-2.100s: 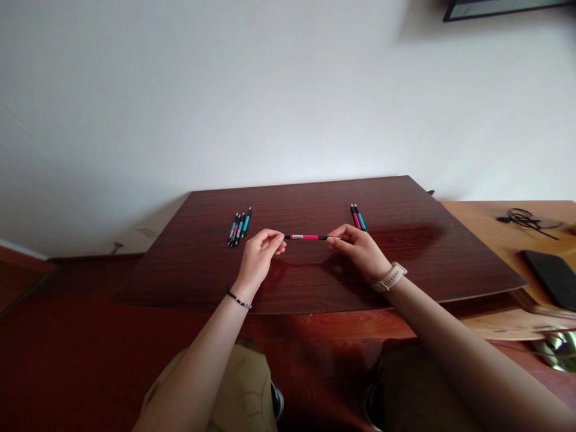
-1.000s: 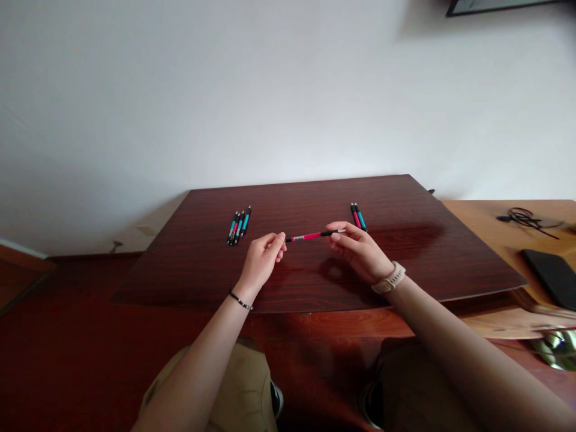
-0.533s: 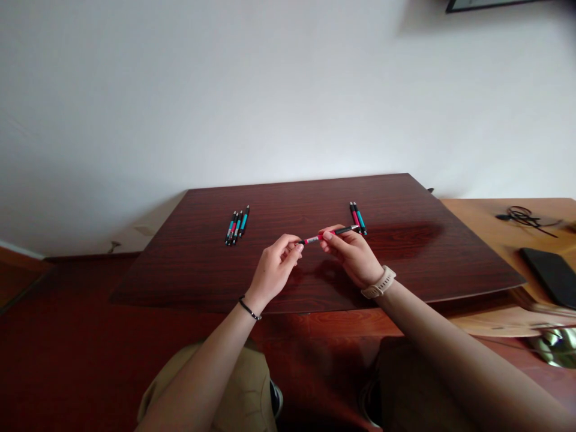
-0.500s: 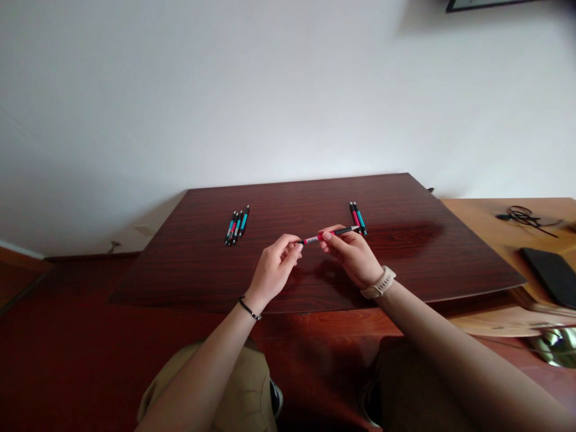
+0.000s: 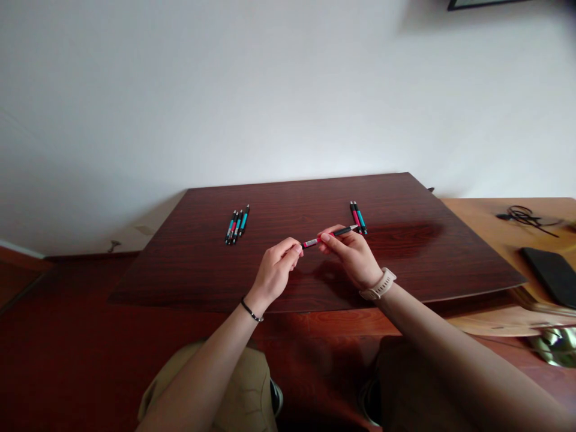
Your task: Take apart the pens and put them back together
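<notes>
A pink and black pen (image 5: 311,242) is held between my two hands, above the dark wooden table (image 5: 297,207). My left hand (image 5: 278,265) pinches its black end with thumb and fingers closed. My right hand (image 5: 350,255) grips the pen near its middle, and the pointed tip juts out to the right. Beyond my right hand lie a pink and black pen (image 5: 354,215) and a blue and black pen (image 5: 360,217), side by side. Off to the left of my left hand, several pink or blue pens (image 5: 237,225) lie in a row.
A lighter wooden desk (image 5: 477,223) adjoins on the right, bearing a coiled black cable (image 5: 524,217) and a flat black object (image 5: 551,276). Behind the table rises a white wall (image 5: 288,96). My knees (image 5: 225,384) are below the table's front edge.
My left thumb and fingers have closed further over the pen's black end, and the pen has turned slightly, showing more of its white label. My right hand has hardly moved.
</notes>
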Motion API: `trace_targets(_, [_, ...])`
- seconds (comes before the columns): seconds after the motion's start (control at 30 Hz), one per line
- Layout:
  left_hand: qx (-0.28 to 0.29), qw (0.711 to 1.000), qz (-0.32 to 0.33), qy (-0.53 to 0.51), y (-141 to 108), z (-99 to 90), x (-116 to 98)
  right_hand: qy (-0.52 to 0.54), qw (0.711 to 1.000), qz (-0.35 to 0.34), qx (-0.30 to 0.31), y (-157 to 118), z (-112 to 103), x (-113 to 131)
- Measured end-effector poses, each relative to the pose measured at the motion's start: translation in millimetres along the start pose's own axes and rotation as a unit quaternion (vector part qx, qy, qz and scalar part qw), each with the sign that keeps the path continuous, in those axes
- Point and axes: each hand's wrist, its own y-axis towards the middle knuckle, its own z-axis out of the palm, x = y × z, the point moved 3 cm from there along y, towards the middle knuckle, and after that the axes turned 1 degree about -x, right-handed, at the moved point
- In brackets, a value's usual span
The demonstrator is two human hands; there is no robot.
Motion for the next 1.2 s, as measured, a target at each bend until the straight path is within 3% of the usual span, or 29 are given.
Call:
trace_targets(0.13, [-0.002, 1.000, 0.002, -0.005, -0.6, -0.3, -2.8, 0.000, 1.000, -0.011, -0.004, -0.5, 1.8, 1.9])
trace_targets(0.43, [-0.032, 0.985, 0.093, 0.145, 0.4, -9.7, -9.8, 0.023, 0.998, 0.011, -0.052, -0.6, 2.7, -2.3])
trace_targets(0.67, [0.001, 0.979, 0.120, 0.166, 0.3, -7.7, 0.0, 0.019, 0.999, 0.021, -0.036, -1.1, 2.7, -5.6])
trace_targets(0.93, [-0.021, 0.959, 0.180, 0.216, 0.9, -13.0, -8.9, 0.022, 0.999, 0.016, -0.024, -2.3, 1.9, 1.2])
trace_targets(1.2, [-0.021, 0.957, 0.185, 0.224, 5.5, -13.7, -7.7, 0.028, 0.998, 0.023, -0.043, 0.1, 1.7, 0.7])
